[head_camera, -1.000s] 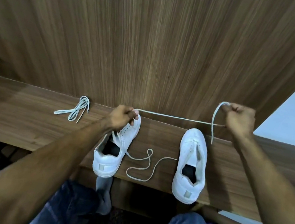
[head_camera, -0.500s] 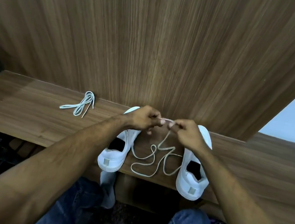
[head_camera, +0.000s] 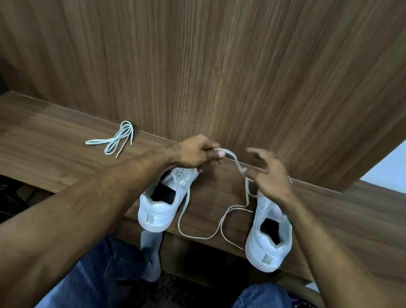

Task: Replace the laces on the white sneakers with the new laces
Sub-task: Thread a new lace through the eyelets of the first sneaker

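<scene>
Working a loose lace (head_camera: 207, 225) at a wooden table (head_camera: 35, 146), with two white sneakers standing heel-toward-the-camera near its front edge. Pinching one end of the lace between thumb and curled fingers of the left hand (head_camera: 195, 153), just above the toe of the left sneaker (head_camera: 163, 201). Hovering beside it, the right hand (head_camera: 268, 176), its fingers spread and relaxed, holding nothing firmly, though the lace is passing under or against the palm and contact there is hard to judge from this angle. Trailing down from the pinch, looping between the shoes and out to the table's front edge, with one tip lying just beside the right sneaker (head_camera: 270, 233). Lying well apart to the left, near the wall panel (head_camera: 226, 63), a second lace bundled in a loose coil (head_camera: 115, 139), untouched. Showing no lace across its open tongue, the right sneaker; appearing, on the left sneaker, a strand running down from the eyelet area, though whether it is threaded cannot be told. Judging from this, handling one lace at the left shoe, either freeing it or starting to thread it, with the task far from finished. Calling next for a steady grip on the lace tip by the right hand, then aiming it at an eyelet while keeping the slack from tangling or slipping off the edge.
</scene>
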The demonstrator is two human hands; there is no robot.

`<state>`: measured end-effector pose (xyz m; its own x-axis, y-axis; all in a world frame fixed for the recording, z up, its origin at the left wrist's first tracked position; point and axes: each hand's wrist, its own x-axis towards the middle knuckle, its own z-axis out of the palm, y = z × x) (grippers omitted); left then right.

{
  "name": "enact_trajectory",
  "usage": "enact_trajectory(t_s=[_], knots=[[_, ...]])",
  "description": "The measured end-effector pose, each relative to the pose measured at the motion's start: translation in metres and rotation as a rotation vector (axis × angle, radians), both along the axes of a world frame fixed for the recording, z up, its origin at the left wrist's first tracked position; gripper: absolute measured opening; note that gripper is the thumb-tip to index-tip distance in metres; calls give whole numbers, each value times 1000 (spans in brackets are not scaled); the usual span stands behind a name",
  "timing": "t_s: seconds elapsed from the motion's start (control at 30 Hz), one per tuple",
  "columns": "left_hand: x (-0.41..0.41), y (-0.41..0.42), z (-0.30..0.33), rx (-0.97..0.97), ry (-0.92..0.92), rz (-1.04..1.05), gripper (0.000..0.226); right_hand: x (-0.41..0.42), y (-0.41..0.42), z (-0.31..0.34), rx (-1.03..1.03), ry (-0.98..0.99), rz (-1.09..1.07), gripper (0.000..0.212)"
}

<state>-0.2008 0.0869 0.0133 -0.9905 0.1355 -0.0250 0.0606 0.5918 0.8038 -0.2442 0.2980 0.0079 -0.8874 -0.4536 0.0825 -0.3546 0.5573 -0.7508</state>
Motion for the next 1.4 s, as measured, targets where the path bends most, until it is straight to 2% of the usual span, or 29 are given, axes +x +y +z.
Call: enact_trajectory(t_s=[0.07, 0.13, 0.23, 0.4, 0.53, 0.63, 0.77, 0.87, 0.97, 1.03, 1.13, 1.23, 1.3, 1.4], knots=[[-1, 13, 2, -16, 2, -66, 31, 7, -19, 1, 72, 76, 150, 24], [0, 14, 3, -9, -9, -73, 31, 7, -25, 3, 178, 140, 158, 16], [5, -5, 0, -24, -28, -7, 29, 0, -12, 5, 299, 179, 11, 19], [14, -45, -17, 32, -36, 125, 28, -18, 33, -1, 357, 109, -451, 27], [16, -31, -12, 33, -83, 134, 27, -12, 31, -8, 477, 114, -497, 30], [15, -15, -5, 29, -95, 143, 24, -5, 20, -9, 452, 130, -494, 29], [19, -19, -2, -22, -164, 148, 25, -10, 31, -5, 358, 80, -632, 34], [23, -32, -7, -35, -216, 183, 28, -13, 48, -5, 364, 53, -696, 36], [25, -33, -11, -19, -211, 218, 28, -12, 51, -13, 473, 110, -606, 32], [23, -24, -11, 10, -205, 205, 26, -9, 43, -20, 556, 163, -414, 32], [20, -4, -8, 32, -195, 148, 25, 0, 17, -25, 382, 151, -75, 43], [17, 10, -10, 23, -187, 89, 25, 16, -14, -25, 228, 137, 160, 31], [17, 10, -12, -6, -182, 76, 25, 21, -25, -27, 257, 198, 181, 14], [23, -1, -14, -20, -185, 81, 24, 18, -18, -25, 325, 212, 47, 18]])
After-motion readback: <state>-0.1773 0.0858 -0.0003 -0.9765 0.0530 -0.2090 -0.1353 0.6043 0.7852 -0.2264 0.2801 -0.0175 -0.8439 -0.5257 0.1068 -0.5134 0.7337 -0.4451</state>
